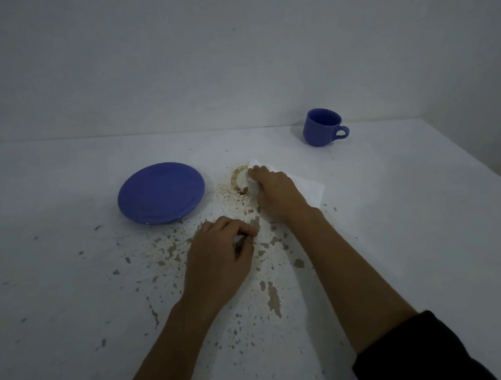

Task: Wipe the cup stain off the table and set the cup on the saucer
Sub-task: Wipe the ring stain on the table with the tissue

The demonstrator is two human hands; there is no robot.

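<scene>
- Centrally, a person's right hand (275, 193) lies flat, fingers together, pressing a white paper tissue (306, 188) onto the white bench (400, 213).
- Its fingertips touch the right edge of a brown ring-shaped cup stain (237, 179), with brown specks scattered just near of it.
- Nearer, the left hand (217, 259) rests on the bench loosely curled, thumb and fingertips close together, holding nothing visible.
- A blue saucer (161, 193) sits left of the stain, bare.
- A blue cup (322, 127) stands upright far right, well apart from the saucer, handle pointing right.
- Grey-brown chipped patches mark the bench surface around both forearms.
- A dark sleeve (425, 351) covers the right upper arm.
</scene>
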